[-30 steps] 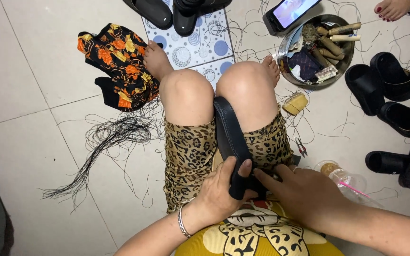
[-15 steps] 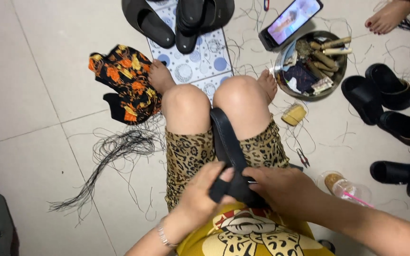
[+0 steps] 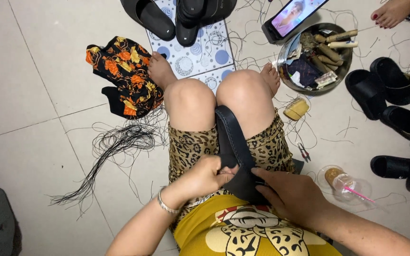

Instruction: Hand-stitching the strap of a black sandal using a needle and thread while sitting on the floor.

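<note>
A black sandal upper (image 3: 231,137) lies between my knees, running from the knees down to my lap. My left hand (image 3: 204,176) grips its near end from the left, fingers curled over the edge. My right hand (image 3: 288,194) holds the same end from the right, fingers pressed on the dark material. I sit on the floor in leopard-print shorts and a yellow top, bare feet resting on a patterned mat (image 3: 193,57).
A bundle of black thread (image 3: 115,142) trails left on the tiles beside a floral cloth (image 3: 124,76). Black sandals (image 3: 385,95) lie at right and ahead. A metal bowl of tools (image 3: 316,57), a phone (image 3: 293,16), a yellow block (image 3: 296,109), small snips (image 3: 303,151) and a plastic cup (image 3: 345,182) lie nearby. Another person's foot (image 3: 392,12) shows at top right.
My view has shifted slightly downward. Both hands stay on the sandal upper's near end, the left fingers curling further over its edge.
</note>
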